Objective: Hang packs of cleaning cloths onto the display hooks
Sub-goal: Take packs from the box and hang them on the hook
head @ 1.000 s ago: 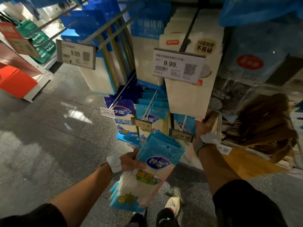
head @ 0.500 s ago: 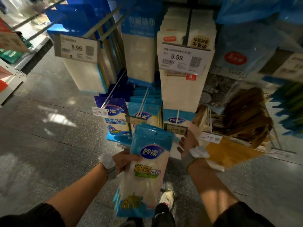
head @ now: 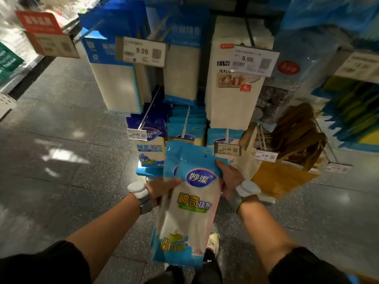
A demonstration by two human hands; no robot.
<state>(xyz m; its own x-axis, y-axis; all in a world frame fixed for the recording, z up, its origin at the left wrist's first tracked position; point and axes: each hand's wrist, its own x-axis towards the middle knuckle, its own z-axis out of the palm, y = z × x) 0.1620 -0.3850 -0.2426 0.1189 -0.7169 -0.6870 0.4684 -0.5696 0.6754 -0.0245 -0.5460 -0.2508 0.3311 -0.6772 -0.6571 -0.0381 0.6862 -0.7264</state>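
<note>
Stack of cloth packs [head: 190, 214] sits between both grips, just below the lower hook row: left grip [head: 162, 190] curled round the stack's left edge, right grip [head: 229, 179] pinching the front pack's right edge by the blue header. Long axis near upright, header and hang hole up and away from me toward the hook [head: 226, 135] with the 11.90 tag [head: 227, 149], just above the right grip; bottom end hangs toward my shoes. I judge them light, floppy and slick in film, apt to fan and slide, so best taken by the header close to the hole.
</note>
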